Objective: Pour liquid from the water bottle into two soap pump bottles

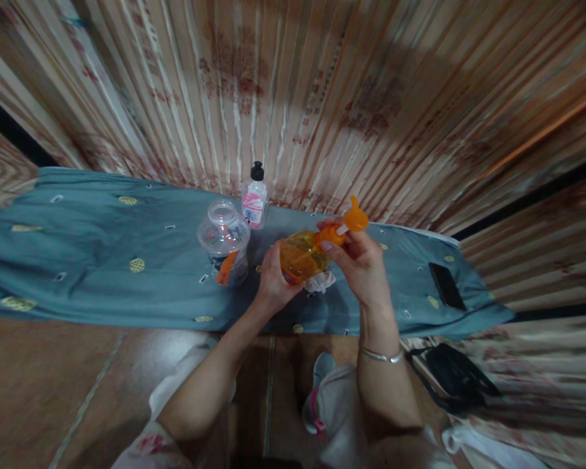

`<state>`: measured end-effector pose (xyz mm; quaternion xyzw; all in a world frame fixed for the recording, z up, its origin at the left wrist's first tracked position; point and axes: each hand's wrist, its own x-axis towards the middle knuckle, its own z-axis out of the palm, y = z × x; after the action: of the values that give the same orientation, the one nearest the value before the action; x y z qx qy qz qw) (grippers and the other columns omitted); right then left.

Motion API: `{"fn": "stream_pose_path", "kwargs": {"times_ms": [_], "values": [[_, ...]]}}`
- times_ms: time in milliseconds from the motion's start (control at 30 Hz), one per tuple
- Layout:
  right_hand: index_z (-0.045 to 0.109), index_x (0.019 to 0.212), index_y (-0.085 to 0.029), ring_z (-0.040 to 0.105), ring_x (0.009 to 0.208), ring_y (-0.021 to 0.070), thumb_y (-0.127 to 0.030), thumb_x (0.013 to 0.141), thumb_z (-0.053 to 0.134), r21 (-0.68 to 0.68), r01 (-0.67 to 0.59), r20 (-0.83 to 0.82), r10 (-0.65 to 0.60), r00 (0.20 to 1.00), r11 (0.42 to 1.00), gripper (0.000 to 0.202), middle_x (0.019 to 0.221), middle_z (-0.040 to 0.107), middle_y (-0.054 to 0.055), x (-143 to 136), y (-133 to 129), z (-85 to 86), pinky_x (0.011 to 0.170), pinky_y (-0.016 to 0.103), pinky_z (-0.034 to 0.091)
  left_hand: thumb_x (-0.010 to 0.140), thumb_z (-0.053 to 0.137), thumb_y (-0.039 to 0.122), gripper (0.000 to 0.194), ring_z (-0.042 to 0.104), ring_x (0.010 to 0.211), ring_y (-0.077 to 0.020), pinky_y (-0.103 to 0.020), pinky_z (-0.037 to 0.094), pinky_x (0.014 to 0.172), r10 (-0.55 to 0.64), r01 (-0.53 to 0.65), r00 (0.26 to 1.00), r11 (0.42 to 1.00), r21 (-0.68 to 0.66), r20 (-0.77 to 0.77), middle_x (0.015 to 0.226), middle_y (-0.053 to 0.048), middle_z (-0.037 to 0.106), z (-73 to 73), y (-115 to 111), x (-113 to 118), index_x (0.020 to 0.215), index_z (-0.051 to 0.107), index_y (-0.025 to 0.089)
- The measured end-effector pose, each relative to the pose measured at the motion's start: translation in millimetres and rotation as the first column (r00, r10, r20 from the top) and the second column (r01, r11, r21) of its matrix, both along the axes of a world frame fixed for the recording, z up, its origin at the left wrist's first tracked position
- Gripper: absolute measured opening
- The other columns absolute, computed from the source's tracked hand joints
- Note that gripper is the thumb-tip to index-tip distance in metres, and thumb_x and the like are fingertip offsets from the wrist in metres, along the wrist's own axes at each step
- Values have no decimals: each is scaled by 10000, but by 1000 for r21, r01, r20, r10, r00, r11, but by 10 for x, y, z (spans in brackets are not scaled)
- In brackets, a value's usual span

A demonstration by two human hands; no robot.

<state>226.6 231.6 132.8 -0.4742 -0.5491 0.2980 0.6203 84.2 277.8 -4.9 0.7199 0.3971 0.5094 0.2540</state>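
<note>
An orange-yellow pump bottle (pixel 301 257) is held tilted over the cloth-covered surface, its top pointing to the upper right. My left hand (pixel 277 281) is wrapped round the body of the bottle. At its neck, my right hand (pixel 364 264) grips the orange pump cap (pixel 333 235), the thumb on the near side. The orange pump head (pixel 355 218) sticks out past these fingers on a short pale stem. A crumpled whitish item (pixel 320 281) lies below the bottle. To the left stands a clear, wide plastic jar (pixel 223 238), open at the top, with an orange label.
Behind the jar stands a clear bottle (pixel 255 203) with a black cap and pink label. A dark phone (pixel 446 286) lies at the right of the teal cloth (pixel 170 228). Curtains hang behind. A black bag (pixel 452 376) is at the lower right.
</note>
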Motion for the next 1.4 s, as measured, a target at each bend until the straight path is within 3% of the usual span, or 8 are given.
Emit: {"fn": "stream_pose_path", "kwargs": {"times_ms": [167, 333, 567, 700, 833, 1100, 1400], "values": [[716, 995, -285, 687, 1011, 190, -471, 717, 833, -29, 47, 27, -46, 999, 998, 355, 1114, 743, 27, 28, 16, -3, 938, 358, 568, 608, 885, 293, 1011, 582, 1293, -368, -552, 479, 1103, 5, -6, 1000, 1000, -5, -9, 1380, -172, 574, -2, -2, 16, 1457, 343, 200], [701, 924, -272, 681, 1032, 191, -470, 730, 821, -23, 19, 36, -18, 999, 1000, 301, 1118, 743, 25, 33, 27, -30, 934, 350, 564, 598, 888, 280, 1017, 576, 1299, -362, -545, 470, 1112, -1, 1, 1000, 1000, -5, 0, 1382, -165, 575, 10, 0, 14, 1453, 345, 196], [709, 1068, -266, 681, 995, 166, -445, 794, 781, -43, 25, 136, -19, 990, 999, 335, 1093, 742, 18, 50, 12, -60, 934, 312, 539, 581, 881, 246, 1025, 578, 1294, -377, -556, 465, 1108, -2, 2, 1000, 1000, 3, -4, 1399, -185, 566, -14, 13, 15, 1453, 347, 182], [700, 1055, -273, 681, 1004, 177, -455, 789, 786, -33, 44, 184, -37, 982, 998, 334, 1065, 740, 15, 44, 16, -82, 938, 318, 537, 586, 885, 244, 1042, 568, 1308, -368, -542, 448, 1126, -7, 6, 1000, 1000, -5, -14, 1404, -176, 562, -7, 11, 19, 1465, 328, 185], [694, 1034, -279, 677, 1036, 184, -444, 780, 795, -19, 42, 161, -39, 986, 999, 319, 1093, 735, 19, 40, 11, -95, 970, 330, 529, 597, 883, 260, 1020, 580, 1295, -371, -535, 460, 1113, -16, 16, 1000, 1000, -5, -18, 1395, -184, 569, 13, 7, 7, 1455, 338, 173], [727, 1025, -290, 655, 1156, 216, -458, 743, 810, -114, -83, 80, 92, 993, 990, 339, 1176, 732, 29, 135, -70, 28, 1027, 371, 522, 593, 885, 275, 997, 591, 1279, -375, -565, 465, 1119, -10, 10, 1000, 1000, -5, 16, 1358, -171, 587, 42, -4, 36, 1437, 363, 184], [720, 1024, -283, 677, 1111, 217, -506, 730, 825, -93, -48, 91, 57, 994, 994, 384, 1149, 743, 40, 113, -42, 1, 1033, 390, 536, 606, 880, 279, 996, 582, 1294, -371, -542, 459, 1123, -20, 20, 1000, 1000, 2, 5, 1377, -190, 578, 49, -12, 26, 1436, 342, 166]]}}
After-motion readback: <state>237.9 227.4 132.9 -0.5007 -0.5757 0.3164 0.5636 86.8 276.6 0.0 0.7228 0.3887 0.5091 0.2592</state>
